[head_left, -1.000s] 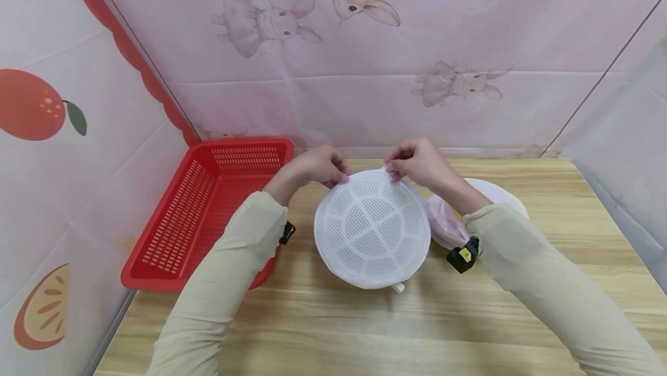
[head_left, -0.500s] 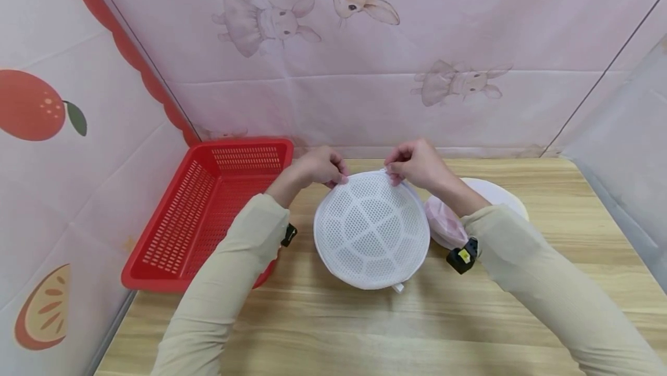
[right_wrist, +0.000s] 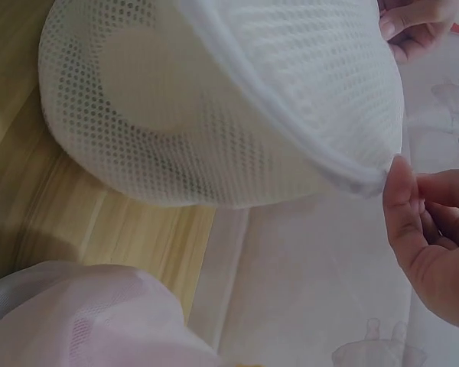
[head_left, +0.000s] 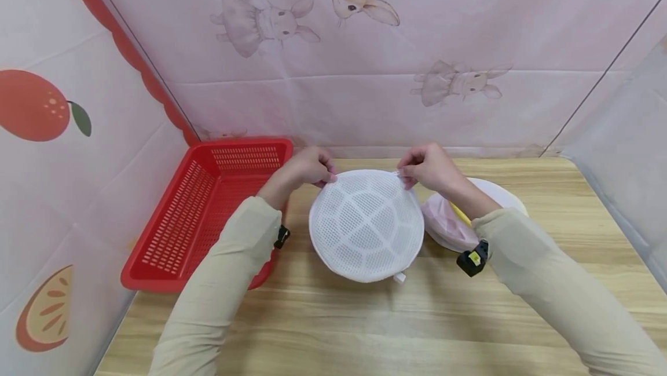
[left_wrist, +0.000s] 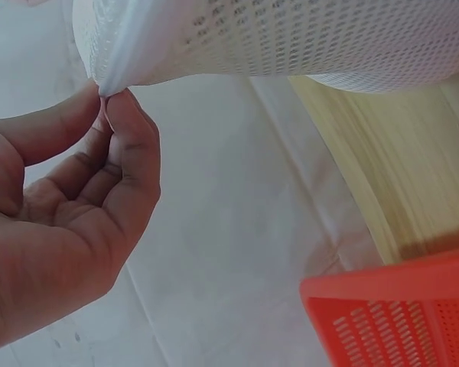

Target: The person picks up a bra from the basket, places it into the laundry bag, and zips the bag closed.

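A round white mesh laundry bag (head_left: 366, 225) faces up between my hands, its upper rim tilted toward the back wall. My left hand (head_left: 314, 167) pinches the bag's edge at the upper left; in the left wrist view thumb and forefinger meet on the piped seam. At the upper right my right hand (head_left: 429, 167) pinches the same rim, thumb against forefinger at the seam's end in the right wrist view. The mesh side wall (right_wrist: 138, 153) bulges below the rim there, a pale round shape showing through. A small white tab (head_left: 399, 277) sticks out at the near edge.
A red plastic basket (head_left: 156, 280) with slotted walls stands at the left. Right of the bag lies a pink and white fabric item (head_left: 448, 225), beside a white round thing (head_left: 500, 195) partly under my right forearm. A printed cloth wall (head_left: 333, 109) closes off the back.
My hands have spread slightly apart, left hand leftward and right hand rightward. The laundry bag's near edge has shifted a little left and up, and its top rim looks straighter.
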A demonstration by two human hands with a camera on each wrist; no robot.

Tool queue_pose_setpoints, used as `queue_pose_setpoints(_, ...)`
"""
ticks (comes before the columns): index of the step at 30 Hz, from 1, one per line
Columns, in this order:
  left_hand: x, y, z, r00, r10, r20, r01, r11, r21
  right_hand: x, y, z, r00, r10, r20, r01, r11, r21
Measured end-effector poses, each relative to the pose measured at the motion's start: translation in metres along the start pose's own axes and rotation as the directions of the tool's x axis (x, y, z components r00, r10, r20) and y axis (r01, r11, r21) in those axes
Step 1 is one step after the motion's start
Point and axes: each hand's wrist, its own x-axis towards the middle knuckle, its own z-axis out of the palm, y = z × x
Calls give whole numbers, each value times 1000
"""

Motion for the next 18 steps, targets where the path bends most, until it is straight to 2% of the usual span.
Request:
queue_pose_setpoints(8,0,-15,-6,1000,-3,-23,2,999,-54,-2,6,-3,1000,27,1,-27,1000,4)
queue_pose_setpoints(18,0,-24,-8,1000,-7,5,8,994,-109,-2,6,-1,999,43,-7,-43,999,-19)
